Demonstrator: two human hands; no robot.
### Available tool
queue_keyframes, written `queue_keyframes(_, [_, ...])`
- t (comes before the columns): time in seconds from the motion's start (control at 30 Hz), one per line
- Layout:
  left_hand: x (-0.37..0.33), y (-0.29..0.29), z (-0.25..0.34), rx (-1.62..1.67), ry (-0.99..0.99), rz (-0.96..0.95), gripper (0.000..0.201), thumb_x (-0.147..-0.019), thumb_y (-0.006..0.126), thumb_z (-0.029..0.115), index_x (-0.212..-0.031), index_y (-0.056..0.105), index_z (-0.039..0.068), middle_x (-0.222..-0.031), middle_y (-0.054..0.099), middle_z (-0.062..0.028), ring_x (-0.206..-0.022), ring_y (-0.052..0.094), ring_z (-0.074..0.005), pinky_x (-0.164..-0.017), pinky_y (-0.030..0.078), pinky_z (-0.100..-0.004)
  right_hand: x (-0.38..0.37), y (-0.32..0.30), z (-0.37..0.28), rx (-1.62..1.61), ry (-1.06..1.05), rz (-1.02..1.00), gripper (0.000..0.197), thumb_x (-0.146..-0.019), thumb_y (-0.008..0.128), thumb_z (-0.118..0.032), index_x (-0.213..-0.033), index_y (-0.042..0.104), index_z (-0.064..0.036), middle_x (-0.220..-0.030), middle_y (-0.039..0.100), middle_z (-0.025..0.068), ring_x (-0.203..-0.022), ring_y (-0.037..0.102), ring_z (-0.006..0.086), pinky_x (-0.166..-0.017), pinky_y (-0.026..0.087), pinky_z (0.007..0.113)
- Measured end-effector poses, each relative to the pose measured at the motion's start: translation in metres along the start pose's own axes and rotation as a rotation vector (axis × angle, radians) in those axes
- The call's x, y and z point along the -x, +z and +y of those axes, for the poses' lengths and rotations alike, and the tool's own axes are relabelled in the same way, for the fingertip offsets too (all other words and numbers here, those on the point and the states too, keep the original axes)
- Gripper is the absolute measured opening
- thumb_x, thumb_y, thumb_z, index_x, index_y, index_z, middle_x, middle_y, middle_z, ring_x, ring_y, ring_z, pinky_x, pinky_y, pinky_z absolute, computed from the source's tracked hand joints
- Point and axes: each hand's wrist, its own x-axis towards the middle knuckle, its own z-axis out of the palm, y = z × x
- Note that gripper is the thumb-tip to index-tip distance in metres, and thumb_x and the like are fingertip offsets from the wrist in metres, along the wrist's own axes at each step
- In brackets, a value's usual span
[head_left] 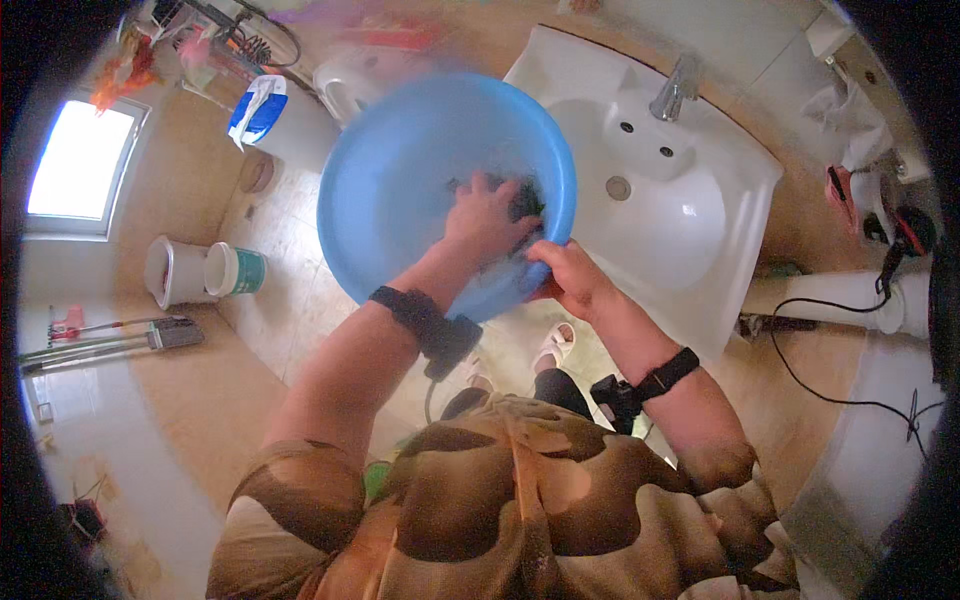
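Observation:
A big round light-blue basin (390,180) is held up just left of the sink, tilted, its right edge over the sink's side. My right hand (572,280) grips the basin's near right rim, thumb on the inside and fingers underneath. Inside the basin, my left hand (483,215) lies with fingers spread over a dark greenish clump (526,200). The clump shows at both sides of the fingers; its kind is too blurred to tell. Each wrist wears a black strap with a small device.
To the right stands a white sink (735,250) with a metal faucet (676,88). A toilet (345,85) is behind the basin. White buckets (220,270) stand on the left floor, near a broom and dustpan (175,333). A black cord (790,375) hangs at the right.

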Motion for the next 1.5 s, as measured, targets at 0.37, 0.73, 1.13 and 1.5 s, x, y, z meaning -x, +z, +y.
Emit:
queue_keyframes(0.37, [0.064,-0.055,-0.177,0.535,-0.074,-0.045,0.077,-0.069,0.071,0.024,-0.134,0.03,0.012,-0.121,0.045,-0.0187,-0.107,0.048,-0.0308,-0.09,0.042,-0.0367,-0.005,0.083,0.05,-0.002,-0.003,-0.074,0.035,-0.077,0.056,-0.022,-0.101,0.05,0.0024,-0.086,0.059,0.0154,-0.069,0.062,0.0253,-0.059,0.055,0.038])
queue_keyframes(0.73, [0.121,-0.052,-0.241,0.604,-0.096,-0.236,0.066,-0.069,0.068,0.014,-0.128,0.038,0.012,-0.118,0.048,-0.0202,-0.105,0.052,-0.0336,-0.088,0.044,-0.0379,-0.014,0.158,0.052,0.157,0.075,-0.081,0.032,-0.078,0.053,-0.019,-0.101,0.051,0.0024,-0.084,0.06,0.012,-0.067,0.062,0.0219,-0.055,0.054,0.036])
queue_keyframes(1.13, [0.187,-0.095,-0.282,0.129,-0.164,-0.058,0.056,-0.065,0.069,0.02,-0.117,0.05,0.012,-0.119,0.046,-0.0215,-0.101,0.053,-0.0324,-0.089,0.042,-0.0399,-0.029,0.227,0.044,0.226,0.295,-0.287,0.033,-0.078,0.053,-0.02,-0.104,0.05,-0.0006,-0.086,0.06,0.013,-0.069,0.061,0.0233,-0.057,0.053,0.038])
queue_keyframes(1.5, [0.204,-0.147,-0.352,0.183,-0.434,-0.029,0.069,-0.069,0.071,0.037,-0.124,0.043,0.007,-0.122,0.044,-0.0176,-0.111,0.047,-0.0317,-0.094,0.038,-0.0372,-0.063,0.297,0.051,0.195,0.309,-0.279,0.038,-0.076,0.056,-0.02,-0.102,0.048,0.0079,-0.088,0.058,0.0167,-0.066,0.061,0.0262,-0.058,0.055,0.04])
